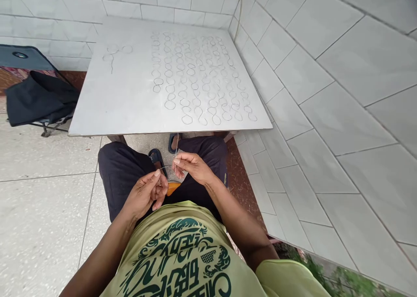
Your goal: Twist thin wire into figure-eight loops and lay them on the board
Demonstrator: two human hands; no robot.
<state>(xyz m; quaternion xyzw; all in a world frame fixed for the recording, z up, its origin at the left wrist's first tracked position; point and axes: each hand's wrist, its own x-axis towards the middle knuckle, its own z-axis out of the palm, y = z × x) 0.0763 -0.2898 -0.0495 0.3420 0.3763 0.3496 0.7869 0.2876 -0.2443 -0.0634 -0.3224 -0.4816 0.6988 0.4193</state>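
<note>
My left hand is closed in a pinch, with the thumb and forefinger on a thin wire. To its right, my right hand pinches the same wire or one crossing it; a thin length runs upward from these fingers toward the table edge. Both hands are above my lap, close together and below the table's front edge. On the white tabletop lie rows of several thin wire pieces bent into S-shapes and double loops. How the wire is bent between my fingers is too fine to make out.
A looped, tangled wire lies at the table's left side. At the left stands a folding chair with a black cloth on it. A tiled wall borders the right side. Beneath the table, my feet wear dark sandals.
</note>
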